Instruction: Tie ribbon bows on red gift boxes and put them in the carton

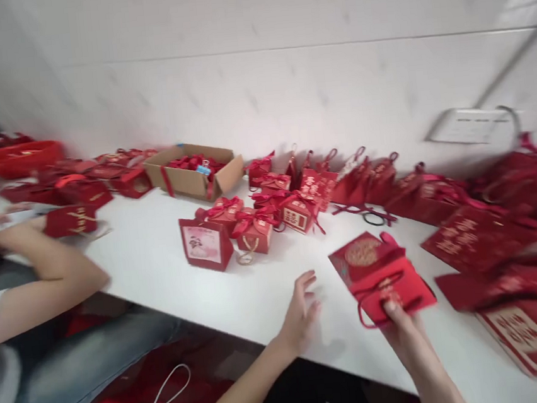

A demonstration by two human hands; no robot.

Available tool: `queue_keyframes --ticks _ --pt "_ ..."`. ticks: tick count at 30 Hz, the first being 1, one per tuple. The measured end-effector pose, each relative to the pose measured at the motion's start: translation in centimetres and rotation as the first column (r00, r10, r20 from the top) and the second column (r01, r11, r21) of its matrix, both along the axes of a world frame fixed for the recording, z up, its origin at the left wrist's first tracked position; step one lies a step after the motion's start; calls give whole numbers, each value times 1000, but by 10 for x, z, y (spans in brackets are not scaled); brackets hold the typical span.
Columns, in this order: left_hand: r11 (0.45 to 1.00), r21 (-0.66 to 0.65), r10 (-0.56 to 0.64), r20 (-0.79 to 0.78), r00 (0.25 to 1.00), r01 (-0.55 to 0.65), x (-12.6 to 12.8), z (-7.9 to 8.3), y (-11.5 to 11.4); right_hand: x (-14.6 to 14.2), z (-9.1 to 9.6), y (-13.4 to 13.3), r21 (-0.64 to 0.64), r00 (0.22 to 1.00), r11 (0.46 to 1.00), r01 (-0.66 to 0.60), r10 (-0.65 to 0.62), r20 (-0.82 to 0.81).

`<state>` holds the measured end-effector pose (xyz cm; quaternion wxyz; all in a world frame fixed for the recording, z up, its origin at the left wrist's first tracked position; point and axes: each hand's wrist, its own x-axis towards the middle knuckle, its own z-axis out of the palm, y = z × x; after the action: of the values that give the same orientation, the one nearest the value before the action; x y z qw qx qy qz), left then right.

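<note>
While left hand (301,315) spreads empty, right hand (401,322) pinches flat red paper bag (383,279).

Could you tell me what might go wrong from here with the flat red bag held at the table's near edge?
1. The right hand pinches the flat red gift bag only at its lower edge, near the table edge; it could slip off.
2. The left hand hovers open, not supporting it.
3. The bag's cord handle hangs loose and might snag the flat bags piled alongside.
</note>
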<state>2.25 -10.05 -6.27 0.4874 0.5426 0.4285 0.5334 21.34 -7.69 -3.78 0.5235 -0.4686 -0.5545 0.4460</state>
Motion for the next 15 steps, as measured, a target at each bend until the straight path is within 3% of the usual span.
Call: queue_keyframes --ticks 1,3,6,11,15 --pt "1000 -5 -29 -18 999 29 -1 0 1 -5 11 2 -116 957 993 31 -63 -285" --pt "996 -13 -94 -100 991 93 -1 2 3 -14 34 6 -245 763 966 -85 -95 -639" --pt "991 -48 -130 -256 958 122 -1 8 5 -23 62 4 -279 600 913 -298 -48 -799" --pt "994 -62 -107 -370 923 90 1 9 7 -31 80 -9 -278 611 880 -385 17 -791" --pt "996 -13 -88 -397 913 90 2 4 6 -36 72 -20 -258 651 909 -328 19 -759"
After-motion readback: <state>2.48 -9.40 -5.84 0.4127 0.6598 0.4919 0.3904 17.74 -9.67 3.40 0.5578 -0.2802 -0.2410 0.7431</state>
